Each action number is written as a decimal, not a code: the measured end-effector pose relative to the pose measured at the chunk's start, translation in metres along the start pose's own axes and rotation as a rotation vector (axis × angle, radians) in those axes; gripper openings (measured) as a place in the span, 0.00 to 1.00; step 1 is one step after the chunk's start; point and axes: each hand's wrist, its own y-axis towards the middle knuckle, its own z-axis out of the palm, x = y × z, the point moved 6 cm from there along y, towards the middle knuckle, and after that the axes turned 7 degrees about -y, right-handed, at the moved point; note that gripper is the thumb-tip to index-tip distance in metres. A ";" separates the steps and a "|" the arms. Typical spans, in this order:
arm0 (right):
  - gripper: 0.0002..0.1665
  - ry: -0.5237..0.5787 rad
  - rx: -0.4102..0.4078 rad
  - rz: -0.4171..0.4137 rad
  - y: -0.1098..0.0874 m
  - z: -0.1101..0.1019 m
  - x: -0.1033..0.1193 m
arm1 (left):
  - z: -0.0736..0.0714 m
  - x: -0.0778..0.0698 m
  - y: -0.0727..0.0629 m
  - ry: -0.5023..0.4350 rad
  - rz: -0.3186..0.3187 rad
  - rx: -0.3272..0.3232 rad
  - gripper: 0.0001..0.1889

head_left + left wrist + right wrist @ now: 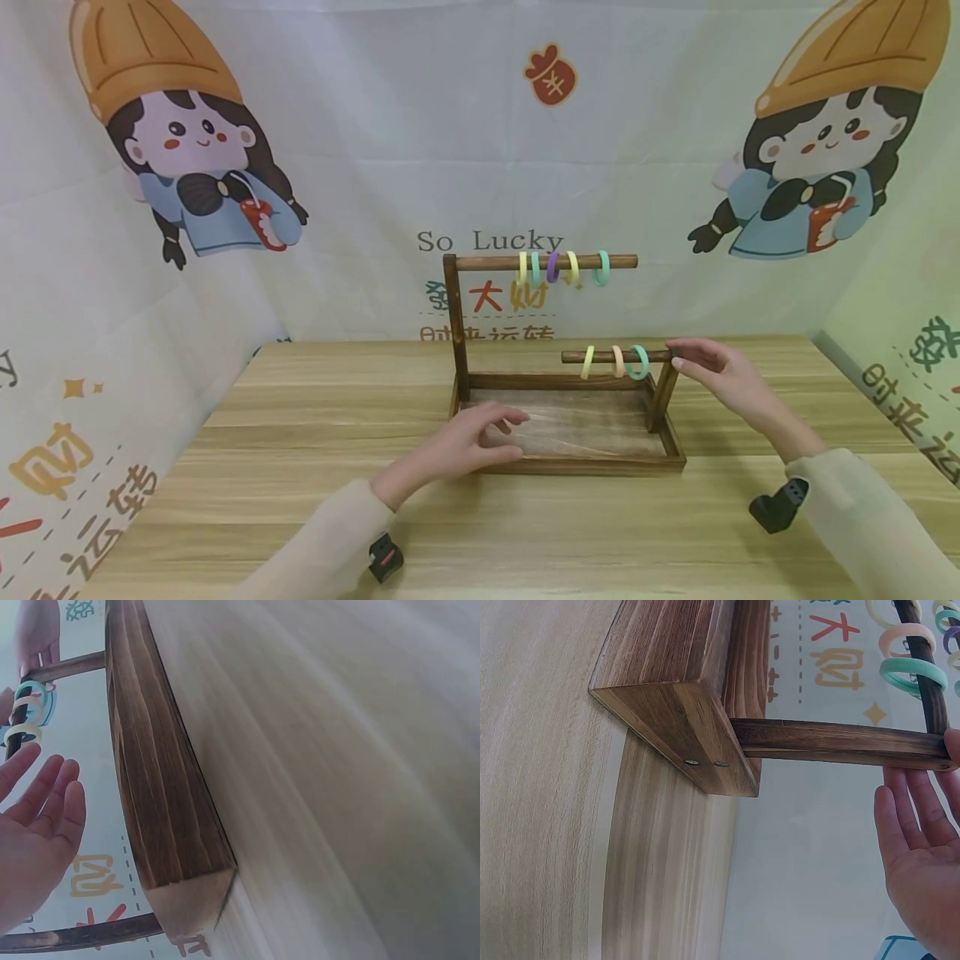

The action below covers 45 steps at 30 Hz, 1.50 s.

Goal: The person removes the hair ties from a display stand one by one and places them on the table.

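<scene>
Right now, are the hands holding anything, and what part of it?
Yes, the right hand pinches the wooden stand at the top of its short post. The left hand holds nothing.

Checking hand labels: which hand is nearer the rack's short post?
Right. The right hand pinches the short post at its top; the left hand is farther, near the front left corner of the tray.
</scene>
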 end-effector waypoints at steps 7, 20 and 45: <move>0.29 0.003 0.002 0.004 0.001 0.000 -0.001 | -0.001 0.001 0.012 -0.099 -0.046 -0.026 0.23; 0.29 0.018 0.003 0.007 0.001 0.001 -0.003 | -0.003 -0.020 0.028 -0.260 -0.153 -0.087 0.21; 0.28 0.012 0.005 0.003 0.000 0.000 0.000 | 0.015 0.008 0.073 -0.633 -0.281 -0.184 0.29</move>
